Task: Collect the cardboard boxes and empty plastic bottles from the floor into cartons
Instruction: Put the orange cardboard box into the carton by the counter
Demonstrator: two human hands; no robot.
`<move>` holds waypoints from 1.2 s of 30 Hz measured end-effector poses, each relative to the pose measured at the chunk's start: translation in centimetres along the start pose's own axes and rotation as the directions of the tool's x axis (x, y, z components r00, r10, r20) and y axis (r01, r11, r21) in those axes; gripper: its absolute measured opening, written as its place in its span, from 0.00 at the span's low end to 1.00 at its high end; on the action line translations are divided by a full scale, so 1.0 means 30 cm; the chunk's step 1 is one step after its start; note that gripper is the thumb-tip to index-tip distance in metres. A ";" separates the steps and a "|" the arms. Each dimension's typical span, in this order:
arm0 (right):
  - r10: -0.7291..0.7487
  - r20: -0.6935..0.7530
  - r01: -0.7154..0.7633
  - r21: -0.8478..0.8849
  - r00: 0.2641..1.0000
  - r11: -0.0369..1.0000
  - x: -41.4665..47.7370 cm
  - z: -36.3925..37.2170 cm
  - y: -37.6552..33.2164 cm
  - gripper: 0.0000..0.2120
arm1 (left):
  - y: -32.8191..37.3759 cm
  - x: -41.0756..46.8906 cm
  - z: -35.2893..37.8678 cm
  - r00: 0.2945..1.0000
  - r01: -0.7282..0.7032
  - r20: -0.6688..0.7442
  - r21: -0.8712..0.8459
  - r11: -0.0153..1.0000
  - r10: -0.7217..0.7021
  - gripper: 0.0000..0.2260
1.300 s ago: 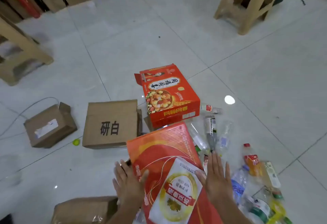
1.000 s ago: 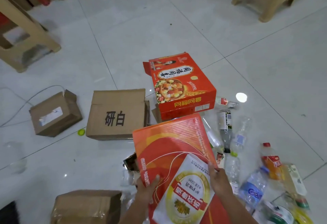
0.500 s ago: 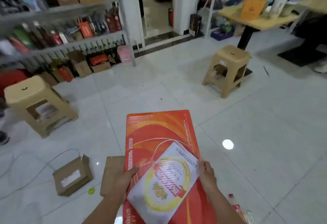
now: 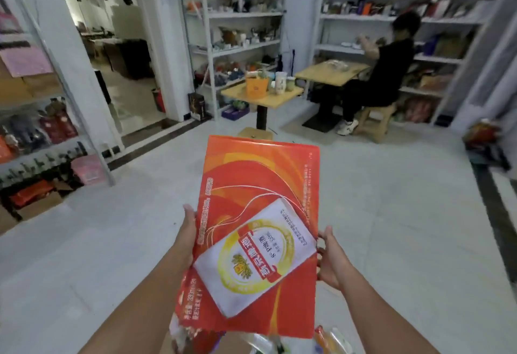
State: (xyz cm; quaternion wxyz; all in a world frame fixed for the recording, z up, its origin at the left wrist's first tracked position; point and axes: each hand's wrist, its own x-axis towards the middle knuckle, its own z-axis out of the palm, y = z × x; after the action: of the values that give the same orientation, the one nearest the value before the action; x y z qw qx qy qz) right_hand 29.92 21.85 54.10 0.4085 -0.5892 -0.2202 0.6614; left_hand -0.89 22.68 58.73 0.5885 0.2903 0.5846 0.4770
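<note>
A large red-orange cardboard box (image 4: 260, 185) with a white and yellow label is held up in front of me, well above the floor. My left hand (image 4: 187, 230) grips its left edge and my right hand (image 4: 330, 258) grips its right edge, fingers wrapped behind. At the bottom edge of the view, parts of plastic bottles (image 4: 327, 338) show on the floor under the box. The other boxes on the floor are out of view.
A person in black (image 4: 383, 74) sits on a stool at a small wooden table (image 4: 330, 72). Another small table (image 4: 263, 96) holds cups and an orange bag. Stocked shelves (image 4: 240, 12) line the walls. A doorway (image 4: 120, 46) opens at left. White tiled floor (image 4: 405, 227) spreads around.
I have lifted the red-orange box off the floor with both hands and the view has tilted up from the floor pile to the room.
</note>
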 end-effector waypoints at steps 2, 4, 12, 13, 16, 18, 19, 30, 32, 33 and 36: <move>-0.004 -0.124 0.008 0.037 0.992 0.999 -0.059 -0.079 0.001 0.29 | 0.028 0.020 0.092 0.997 -0.029 0.067 0.038 0.999 0.026 0.23; 0.015 -0.223 -0.002 0.058 0.975 0.998 -0.128 -0.163 0.018 0.30 | 0.049 0.036 0.195 0.978 -0.045 0.207 0.108 0.993 0.022 0.13; 0.019 -0.519 0.117 0.227 0.854 0.967 -0.591 -0.490 0.198 0.26 | -0.025 -0.146 0.687 0.775 -0.089 0.609 0.373 0.923 -0.171 0.18; 0.014 -0.557 0.145 0.241 0.830 0.960 -0.663 -0.522 0.220 0.26 | -0.049 -0.199 0.749 0.745 -0.113 0.643 0.386 0.915 -0.180 0.17; 0.019 -0.679 0.232 0.277 0.734 0.932 -0.880 -0.624 0.305 0.29 | -0.138 -0.377 0.919 0.624 -0.145 0.743 0.416 0.898 -0.244 0.16; 0.051 -0.753 0.266 0.294 0.656 0.918 -1.035 -0.684 0.379 0.29 | -0.204 -0.502 1.011 0.534 -0.189 0.795 0.444 0.876 -0.288 0.16; 0.067 -0.790 0.290 0.301 0.609 0.908 -1.114 -0.710 0.424 0.30 | -0.244 -0.567 1.054 0.490 -0.215 0.815 0.455 0.864 -0.308 0.15; 0.354 -0.916 0.448 0.401 0.188 0.799 -1.911 -0.655 1.001 0.28 | -0.713 -1.370 1.184 0.058 -0.460 0.768 0.588 0.665 -0.638 0.18; 0.409 -0.904 0.488 0.413 0.121 0.769 -2.018 -0.596 1.114 0.29 | -0.773 -1.511 1.148 0.010 -0.514 0.728 0.592 0.621 -0.686 0.18; 0.432 -0.897 0.506 0.417 0.094 0.755 -2.064 -0.566 1.166 0.30 | -0.800 -1.575 1.125 -0.015 -0.538 0.708 0.590 0.602 -0.706 0.18; 0.493 -0.869 0.599 0.417 0.042 0.684 -2.173 -0.463 1.316 0.26 | -0.880 -1.737 1.055 -0.125 -0.606 0.608 0.579 0.546 -0.784 0.17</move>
State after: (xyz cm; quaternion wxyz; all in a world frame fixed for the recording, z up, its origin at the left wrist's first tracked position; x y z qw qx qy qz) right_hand 30.32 -55.41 59.79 0.6606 -0.6416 0.3849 0.0615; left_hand 42.74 -27.36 61.08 0.6204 0.7102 0.0864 -0.3213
